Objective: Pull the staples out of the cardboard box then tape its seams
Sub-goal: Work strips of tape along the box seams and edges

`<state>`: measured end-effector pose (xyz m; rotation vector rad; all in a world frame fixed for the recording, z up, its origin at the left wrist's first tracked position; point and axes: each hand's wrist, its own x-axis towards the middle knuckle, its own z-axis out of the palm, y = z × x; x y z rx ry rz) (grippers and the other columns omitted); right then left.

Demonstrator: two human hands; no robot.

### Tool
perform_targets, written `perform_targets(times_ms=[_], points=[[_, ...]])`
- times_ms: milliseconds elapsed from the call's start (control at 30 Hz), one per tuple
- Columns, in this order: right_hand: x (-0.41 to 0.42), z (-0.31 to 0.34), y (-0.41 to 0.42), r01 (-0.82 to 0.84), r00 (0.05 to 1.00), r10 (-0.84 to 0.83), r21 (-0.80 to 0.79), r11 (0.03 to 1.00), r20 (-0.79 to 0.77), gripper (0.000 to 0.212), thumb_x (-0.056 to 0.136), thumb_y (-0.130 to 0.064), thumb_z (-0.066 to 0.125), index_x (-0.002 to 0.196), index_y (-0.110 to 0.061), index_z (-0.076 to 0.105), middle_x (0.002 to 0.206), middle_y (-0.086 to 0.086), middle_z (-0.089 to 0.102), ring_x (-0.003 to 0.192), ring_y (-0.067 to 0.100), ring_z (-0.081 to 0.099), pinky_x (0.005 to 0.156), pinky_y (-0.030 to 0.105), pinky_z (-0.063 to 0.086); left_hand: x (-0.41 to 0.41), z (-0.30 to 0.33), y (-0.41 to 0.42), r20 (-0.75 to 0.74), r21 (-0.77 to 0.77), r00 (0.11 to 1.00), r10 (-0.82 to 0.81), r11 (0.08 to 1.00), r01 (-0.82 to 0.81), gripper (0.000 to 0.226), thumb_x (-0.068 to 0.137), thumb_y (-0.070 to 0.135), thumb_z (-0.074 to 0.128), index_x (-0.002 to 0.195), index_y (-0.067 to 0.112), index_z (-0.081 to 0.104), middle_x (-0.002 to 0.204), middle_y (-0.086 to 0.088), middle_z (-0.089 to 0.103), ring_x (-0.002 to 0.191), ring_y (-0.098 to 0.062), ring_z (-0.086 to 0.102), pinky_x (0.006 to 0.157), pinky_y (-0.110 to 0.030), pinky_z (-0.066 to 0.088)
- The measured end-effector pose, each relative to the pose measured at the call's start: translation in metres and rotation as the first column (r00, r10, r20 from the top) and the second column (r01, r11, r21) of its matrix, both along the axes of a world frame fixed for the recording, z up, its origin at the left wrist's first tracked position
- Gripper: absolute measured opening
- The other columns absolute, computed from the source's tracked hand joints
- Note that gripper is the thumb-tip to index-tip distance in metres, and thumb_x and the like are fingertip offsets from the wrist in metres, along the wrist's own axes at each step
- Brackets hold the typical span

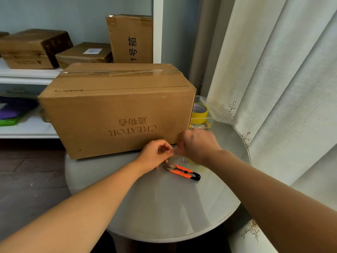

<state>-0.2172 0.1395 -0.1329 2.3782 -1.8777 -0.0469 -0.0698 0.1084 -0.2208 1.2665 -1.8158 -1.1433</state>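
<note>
You had both hands at the lower front edge of the box [116,110] on the table [164,207]: left hand [155,154] fingers curled, pinching smth tiny, right hand [197,145] blurred, grip unreadable; top seam looked taped, snips [183,171] idle, tape roll [199,113] unused behind — prob. mid-task.

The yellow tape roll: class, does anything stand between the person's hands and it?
Yes. The yellow tape roll lies in a clear container behind the cardboard box's right end, whose corner partly hides it. Both hands, left and right, are at the box's lower front edge.
</note>
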Motion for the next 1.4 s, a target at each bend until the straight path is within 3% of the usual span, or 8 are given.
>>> perform_targets(times_ms=[100, 200, 300, 367, 467, 600, 767, 1400], points=[[0.016, -0.009, 0.007, -0.031, 0.984, 0.081, 0.301, 0.953, -0.156, 0.059, 0.079, -0.056, 0.067, 0.122, -0.018, 0.053, 0.122, 0.005, 0.058, 0.116, 0.025, 0.055, 0.078, 0.029, 0.039, 0.000, -0.003, 0.002, -0.066, -0.008, 0.996, 0.052, 0.999, -0.053, 0.013, 0.092, 0.010, 0.058, 0.083, 0.018, 0.062, 0.074, 0.000, 0.064, 0.063, -0.010, 0.059, 0.034, -0.020, 0.036], [0.016, -0.009, 0.006, 0.020, 0.989, 0.043, 0.419, 0.908, -0.141, 0.058, 0.077, -0.046, 0.074, 0.122, -0.018, 0.052, 0.123, 0.004, 0.058, 0.117, 0.024, 0.054, 0.081, 0.030, 0.042, -0.001, -0.005, 0.004, -0.084, -0.021, 0.991, 0.104, 0.994, -0.106, 0.016, 0.091, 0.013, 0.060, 0.080, 0.024, 0.063, 0.079, -0.003, 0.069, 0.064, -0.010, 0.061, 0.036, -0.020, 0.037], [0.009, -0.002, 0.000, 0.068, 0.995, -0.021, 0.522, 0.851, -0.097, 0.048, 0.076, -0.038, 0.075, 0.112, -0.011, 0.059, 0.108, 0.004, 0.066, 0.094, 0.021, 0.064, 0.072, 0.029, 0.050, -0.001, -0.005, 0.004, -0.074, 0.007, 0.992, 0.102, 0.995, -0.102, 0.011, 0.089, 0.018, 0.063, 0.080, 0.022, 0.064, 0.081, -0.005, 0.071, 0.066, -0.010, 0.063, 0.038, -0.021, 0.039], [0.004, 0.008, -0.005, 0.088, 0.996, -0.084, 0.567, 0.819, -0.033, 0.038, 0.076, -0.032, 0.075, 0.103, -0.006, 0.068, 0.085, 0.005, 0.070, 0.072, 0.019, 0.066, 0.065, 0.028, 0.054, -0.001, -0.003, 0.001, -0.040, 0.009, 0.996, 0.079, 0.997, -0.079, 0.009, 0.088, 0.020, 0.065, 0.080, 0.021, 0.064, 0.079, -0.005, 0.071, 0.066, -0.011, 0.064, 0.039, -0.022, 0.041], [0.001, 0.026, -0.013, 0.098, 0.995, -0.090, 0.469, 0.877, -0.040, 0.034, 0.079, -0.029, 0.073, 0.102, -0.005, 0.070, 0.062, -0.002, 0.063, 0.065, 0.019, 0.062, 0.061, 0.026, 0.053, -0.002, -0.001, 0.002, 0.003, -0.043, 0.997, 0.076, 0.996, -0.076, 0.009, 0.088, 0.020, 0.065, 0.079, 0.020, 0.064, 0.073, -0.002, 0.069, 0.065, -0.013, 0.065, 0.037, -0.022, 0.041], [0.001, 0.040, -0.018, 0.057, 0.994, -0.028, 0.275, 0.960, -0.107, 0.045, 0.083, -0.028, 0.070, 0.123, -0.014, 0.055, 0.117, 0.005, 0.062, 0.108, 0.026, 0.058, 0.087, 0.034, 0.051, -0.004, -0.006, 0.008, 0.055, -0.165, 0.988, 0.143, 0.977, -0.133, 0.008, 0.089, 0.024, 0.064, 0.082, 0.020, 0.066, 0.074, 0.003, 0.069, 0.063, -0.009, 0.065, 0.041, -0.022, 0.042], [0.009, 0.043, -0.018, 0.019, 0.971, 0.027, 0.190, 0.982, -0.237, 0.045, 0.086, -0.039, 0.066, 0.126, -0.024, 0.051, 0.120, -0.001, 0.059, 0.115, 0.023, 0.055, 0.078, 0.030, 0.041, -0.005, -0.014, 0.012, 0.075, -0.290, 0.973, 0.220, 0.938, -0.190, 0.008, 0.087, 0.029, 0.066, 0.082, 0.024, 0.069, 0.069, 0.013, 0.066, 0.057, 0.001, 0.062, 0.065, -0.031, 0.054], [0.035, 0.034, -0.020, -0.025, 0.880, 0.125, 0.217, 0.976, -0.459, 0.055, 0.088, -0.037, 0.065, 0.133, -0.016, 0.043, 0.129, 0.005, 0.054, 0.124, 0.026, 0.050, 0.077, 0.029, 0.033, -0.005, -0.016, 0.014, 0.097, -0.347, 0.970, 0.224, 0.921, -0.178, 0.009, 0.087, 0.031, 0.066, 0.085, 0.024, 0.070, 0.075, 0.009, 0.069, 0.061, -0.002, 0.062, 0.064, -0.031, 0.054]])
